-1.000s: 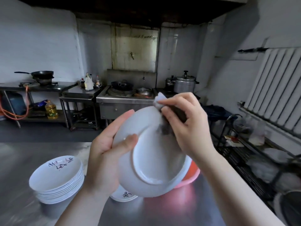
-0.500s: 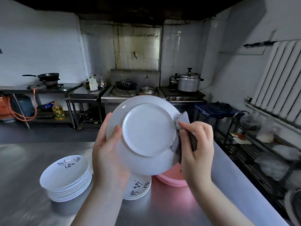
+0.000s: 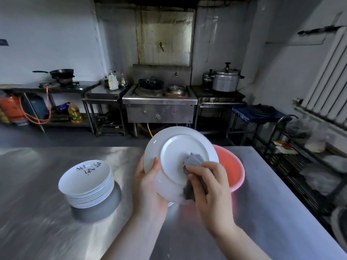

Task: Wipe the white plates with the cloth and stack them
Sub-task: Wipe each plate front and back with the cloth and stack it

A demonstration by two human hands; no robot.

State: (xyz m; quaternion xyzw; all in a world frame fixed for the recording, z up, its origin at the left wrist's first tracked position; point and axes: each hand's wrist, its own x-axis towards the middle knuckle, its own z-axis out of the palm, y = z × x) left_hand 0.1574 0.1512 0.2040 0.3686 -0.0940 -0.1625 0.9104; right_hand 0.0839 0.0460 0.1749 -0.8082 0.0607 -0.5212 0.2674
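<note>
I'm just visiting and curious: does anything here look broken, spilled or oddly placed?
Nothing looks broken or spilled. One oddity: the stack of plates sits tilted, on a grey round base. The left hand holds the plate back up while the right hand wipes with the cloth.

Plate (image 3: 178,158) lower rim behind right hand (image 3: 210,188) and cloth (image 3: 191,166); tabletop (image 3: 56,231) motion-blurred.
</note>
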